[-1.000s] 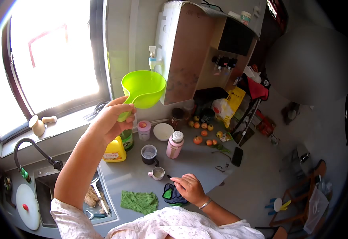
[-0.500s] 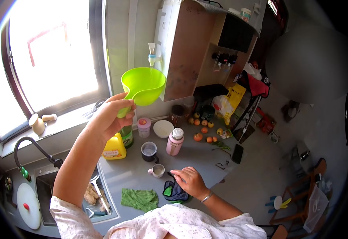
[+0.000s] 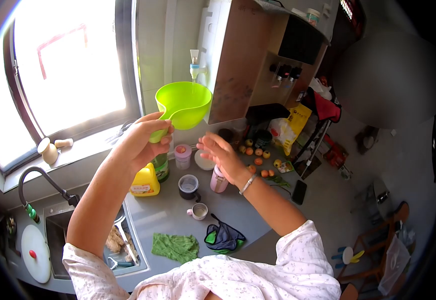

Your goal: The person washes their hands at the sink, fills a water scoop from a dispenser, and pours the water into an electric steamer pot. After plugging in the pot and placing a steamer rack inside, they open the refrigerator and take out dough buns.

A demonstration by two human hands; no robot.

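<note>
My left hand [image 3: 145, 137] is wrapped round the short handle of a bright green water scoop [image 3: 193, 117]. The scoop sits under a small white-and-blue tap [image 3: 194, 70], with a thin stream of water running into its bowl. My right hand [image 3: 223, 155] is in the air below and right of the scoop, fingers stretched out and nothing in them. From this view it overlaps a pink bottle [image 3: 219, 183] and part of a white bowl [image 3: 204, 160]. A dark cloth with green patches [image 3: 224, 237] lies near the counter's front edge.
On the grey counter stand a yellow jug [image 3: 144, 181], a pink-lidded jar [image 3: 182, 157], a dark mug [image 3: 188, 186] and a small cup [image 3: 198, 211]. A green cloth [image 3: 174, 247] lies beside the sink [image 3: 58, 222]. Several fruits [image 3: 258, 161] and a phone [image 3: 299, 192] are at right.
My right hand has left the dark cloth and risen toward the scoop, its fingers now stretched out. My left hand keeps the scoop under the running tap.
</note>
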